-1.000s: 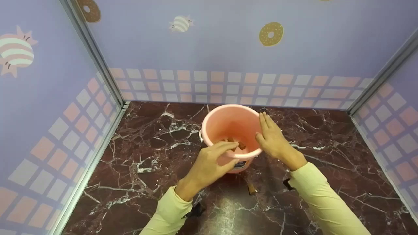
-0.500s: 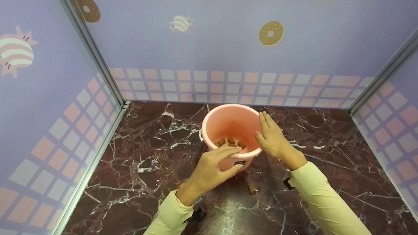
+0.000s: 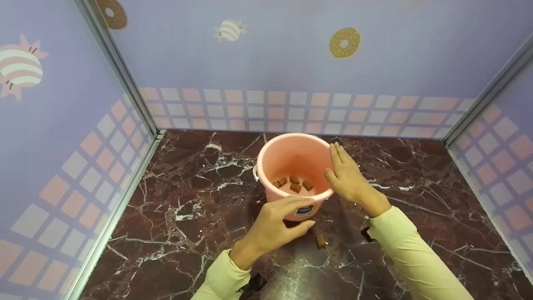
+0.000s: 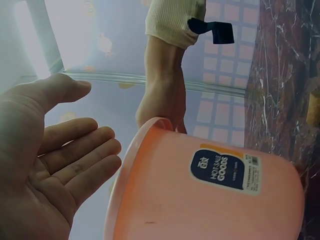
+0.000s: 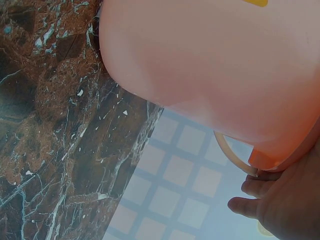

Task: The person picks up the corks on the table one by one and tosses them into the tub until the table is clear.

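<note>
A pink bucket (image 3: pixel 297 143) stands upright on the dark marble surface, its paper label (image 4: pixel 225 171) facing the near side. Several short brown chunks (image 3: pixel 295 188) lie on its bottom. My right hand (image 3: pixel 349 179) holds the right side of the rim, thumb over the inner edge and fingers along the outside. In the right wrist view, the fingers of the right hand (image 5: pixel 280 200) are beside the white handle. In front of the bucket is my left hand (image 3: pixel 270 225), its fingers extended and its palm bare. Another brown chunk (image 3: pixel 320 241) lies on the marble ahead of the left fingertips.
Lilac panels with pink and white squares (image 3: pixel 297 110) enclose the back and both sides. Metal strips (image 3: pixel 141 104) run along their corners. Small crumbs are scattered on the marble surface (image 3: pixel 187 187) around the bucket.
My left hand has drawn out of the bucket and down towards its near side, baring the chunks inside. A chunk seen near its fingers earlier now lies on the bottom. My right hand stays put.
</note>
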`<state>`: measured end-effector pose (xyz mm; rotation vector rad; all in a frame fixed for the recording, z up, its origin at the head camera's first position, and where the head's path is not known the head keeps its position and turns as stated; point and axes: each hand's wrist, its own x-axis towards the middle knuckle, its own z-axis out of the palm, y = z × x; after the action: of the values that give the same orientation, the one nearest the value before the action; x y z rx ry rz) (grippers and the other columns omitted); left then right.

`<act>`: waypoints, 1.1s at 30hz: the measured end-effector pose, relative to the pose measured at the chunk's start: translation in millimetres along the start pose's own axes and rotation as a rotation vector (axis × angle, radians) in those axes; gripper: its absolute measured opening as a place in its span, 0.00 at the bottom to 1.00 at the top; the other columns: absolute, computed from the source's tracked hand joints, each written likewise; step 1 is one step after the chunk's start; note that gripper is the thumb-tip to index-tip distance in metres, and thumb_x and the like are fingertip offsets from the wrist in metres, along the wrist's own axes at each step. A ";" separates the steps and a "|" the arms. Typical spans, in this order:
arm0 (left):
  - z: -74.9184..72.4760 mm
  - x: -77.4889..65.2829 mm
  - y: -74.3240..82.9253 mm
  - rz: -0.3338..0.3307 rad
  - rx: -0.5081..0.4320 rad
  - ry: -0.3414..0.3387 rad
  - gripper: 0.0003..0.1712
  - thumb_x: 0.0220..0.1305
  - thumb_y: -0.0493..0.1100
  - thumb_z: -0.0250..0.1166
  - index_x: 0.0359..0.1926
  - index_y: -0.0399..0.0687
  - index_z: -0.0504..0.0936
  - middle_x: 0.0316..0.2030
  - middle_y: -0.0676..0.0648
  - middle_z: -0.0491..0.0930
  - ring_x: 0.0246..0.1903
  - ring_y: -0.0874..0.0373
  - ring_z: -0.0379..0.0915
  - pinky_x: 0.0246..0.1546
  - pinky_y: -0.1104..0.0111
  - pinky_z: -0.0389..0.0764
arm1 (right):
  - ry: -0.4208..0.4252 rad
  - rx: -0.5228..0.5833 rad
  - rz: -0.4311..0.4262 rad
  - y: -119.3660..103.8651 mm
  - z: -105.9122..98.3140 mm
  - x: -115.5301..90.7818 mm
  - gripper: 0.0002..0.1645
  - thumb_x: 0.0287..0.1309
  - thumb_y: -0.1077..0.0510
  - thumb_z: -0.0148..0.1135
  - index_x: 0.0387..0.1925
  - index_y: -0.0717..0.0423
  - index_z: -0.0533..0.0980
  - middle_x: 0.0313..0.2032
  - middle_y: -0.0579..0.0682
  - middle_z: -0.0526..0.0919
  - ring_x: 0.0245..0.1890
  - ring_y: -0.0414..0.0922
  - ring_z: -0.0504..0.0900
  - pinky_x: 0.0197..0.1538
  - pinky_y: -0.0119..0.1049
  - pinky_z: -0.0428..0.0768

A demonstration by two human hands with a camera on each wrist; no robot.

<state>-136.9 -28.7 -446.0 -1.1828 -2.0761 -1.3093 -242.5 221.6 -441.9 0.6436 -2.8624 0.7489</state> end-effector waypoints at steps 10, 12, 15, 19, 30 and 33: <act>11.6 -6.7 -1.1 -0.014 -0.012 -0.018 0.24 0.59 0.38 0.80 0.55 0.32 0.87 0.54 0.40 0.88 0.56 0.50 0.85 0.63 0.68 0.79 | 0.005 0.000 -0.009 0.0 0.0 0.7 0.44 0.74 0.58 0.49 0.78 0.79 0.45 0.79 0.77 0.45 0.80 0.71 0.46 0.81 0.64 0.46; 13.2 -8.1 -1.3 -0.034 -0.027 -0.030 0.24 0.60 0.38 0.80 0.55 0.32 0.86 0.54 0.39 0.87 0.56 0.50 0.85 0.63 0.69 0.79 | 0.005 0.002 -0.006 0.3 0.1 0.6 0.44 0.74 0.58 0.49 0.78 0.79 0.45 0.79 0.77 0.45 0.80 0.71 0.45 0.81 0.64 0.45; 16.3 -10.7 -2.4 -0.061 -0.046 -0.045 0.24 0.61 0.38 0.79 0.56 0.32 0.86 0.55 0.39 0.87 0.56 0.50 0.85 0.62 0.70 0.80 | 0.003 0.003 -0.001 0.7 0.3 0.4 0.44 0.74 0.58 0.49 0.79 0.78 0.45 0.79 0.76 0.44 0.80 0.71 0.45 0.81 0.63 0.44; 21.1 -13.9 -5.0 -0.077 -0.050 -0.052 0.24 0.61 0.38 0.79 0.57 0.33 0.85 0.55 0.38 0.86 0.54 0.51 0.85 0.59 0.72 0.81 | 0.004 0.004 0.000 0.7 0.5 0.3 0.44 0.74 0.58 0.49 0.79 0.78 0.44 0.79 0.76 0.44 0.80 0.70 0.45 0.81 0.63 0.44; 31.3 -20.8 -11.8 -0.129 -0.025 -0.071 0.24 0.62 0.40 0.79 0.57 0.34 0.86 0.54 0.41 0.87 0.56 0.52 0.84 0.64 0.68 0.79 | -0.010 0.011 0.002 -0.9 -0.5 -0.3 0.45 0.75 0.57 0.48 0.79 0.78 0.43 0.80 0.75 0.43 0.81 0.69 0.43 0.81 0.62 0.43; 34.9 -23.4 -14.1 -0.149 -0.033 -0.082 0.24 0.61 0.38 0.79 0.56 0.35 0.86 0.54 0.41 0.87 0.56 0.52 0.84 0.65 0.68 0.78 | -0.009 0.014 0.005 -0.8 -0.4 -0.3 0.45 0.75 0.58 0.48 0.79 0.78 0.43 0.80 0.75 0.43 0.81 0.70 0.43 0.81 0.62 0.43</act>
<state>-132.4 -11.1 -486.4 -1.1315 -2.2475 -1.3878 -241.9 221.4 -441.3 0.6438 -2.8709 0.7690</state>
